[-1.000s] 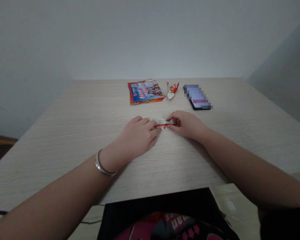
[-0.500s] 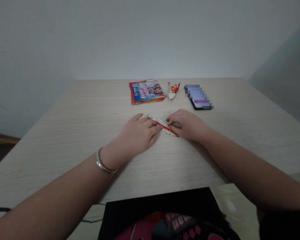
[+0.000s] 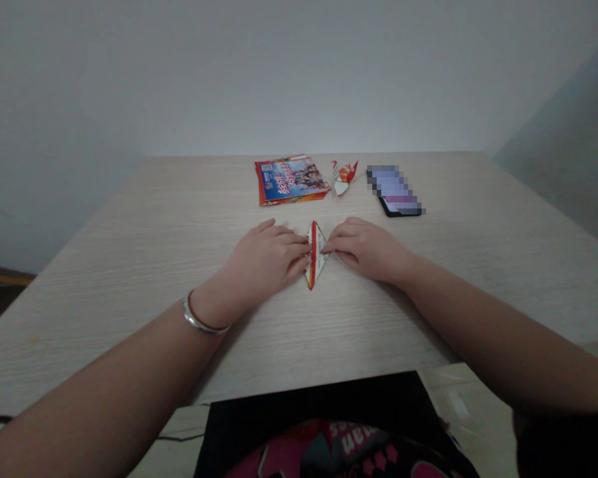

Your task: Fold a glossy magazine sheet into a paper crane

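A small diamond of folded paper [image 3: 321,256], white with a red and orange band down its middle, lies on the table between my hands. Its long points face toward and away from me. The fingers of my left hand [image 3: 275,254] are closed on its left side, covering part of that edge. On the opposite side, my right hand [image 3: 363,247] grips the right corner between thumb and fingers, which hide the tip. A silver bangle [image 3: 199,320] circles my left wrist.
Toward the back of the wood-grain table [image 3: 179,199] sits a stack of printed paper sheets [image 3: 292,182]. Beside it are a red-and-white folded paper bird [image 3: 345,179] and a phone [image 3: 396,192] with a blurred screen. A pale wall [image 3: 299,79] rises behind.
The folded paper has turned from a slanted, narrow shape to an upright diamond showing more of its face. My left hand has shifted slightly left, and my right fingers now hold its right corner.
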### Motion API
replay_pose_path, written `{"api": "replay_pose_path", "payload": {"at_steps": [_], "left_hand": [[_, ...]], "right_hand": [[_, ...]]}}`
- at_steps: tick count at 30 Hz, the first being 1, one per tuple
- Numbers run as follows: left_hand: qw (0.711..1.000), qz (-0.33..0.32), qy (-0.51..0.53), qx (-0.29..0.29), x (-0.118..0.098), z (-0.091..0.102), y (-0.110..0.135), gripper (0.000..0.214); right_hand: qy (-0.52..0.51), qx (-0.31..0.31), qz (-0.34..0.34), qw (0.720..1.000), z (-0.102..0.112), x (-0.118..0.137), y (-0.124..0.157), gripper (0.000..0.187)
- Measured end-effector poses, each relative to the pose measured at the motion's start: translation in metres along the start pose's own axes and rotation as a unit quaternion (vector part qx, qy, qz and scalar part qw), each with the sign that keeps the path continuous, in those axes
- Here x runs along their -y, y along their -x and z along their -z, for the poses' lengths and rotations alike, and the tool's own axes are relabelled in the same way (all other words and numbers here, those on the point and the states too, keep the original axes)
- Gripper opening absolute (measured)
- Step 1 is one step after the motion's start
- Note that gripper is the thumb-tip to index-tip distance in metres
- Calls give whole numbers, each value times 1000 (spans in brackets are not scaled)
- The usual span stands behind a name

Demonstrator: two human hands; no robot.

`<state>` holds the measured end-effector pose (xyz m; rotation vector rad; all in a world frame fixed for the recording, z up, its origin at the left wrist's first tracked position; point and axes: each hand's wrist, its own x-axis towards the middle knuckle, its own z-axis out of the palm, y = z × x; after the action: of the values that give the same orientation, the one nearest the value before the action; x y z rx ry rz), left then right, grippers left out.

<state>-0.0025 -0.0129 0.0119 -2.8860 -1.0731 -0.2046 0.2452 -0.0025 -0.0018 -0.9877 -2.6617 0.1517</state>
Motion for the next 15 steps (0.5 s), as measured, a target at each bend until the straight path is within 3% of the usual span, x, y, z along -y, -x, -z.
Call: {"api": "replay_pose_path", "payload": {"at_steps": [7, 15], "left_hand": [[1000, -30, -2, -7, 3, -12, 0, 43], [999, -27, -1, -38, -4, -8, -2, 39]], "right_hand": [[47, 2, 33, 998, -1, -3, -3, 31], [183, 9, 46, 982, -1, 12, -5, 26]]}}
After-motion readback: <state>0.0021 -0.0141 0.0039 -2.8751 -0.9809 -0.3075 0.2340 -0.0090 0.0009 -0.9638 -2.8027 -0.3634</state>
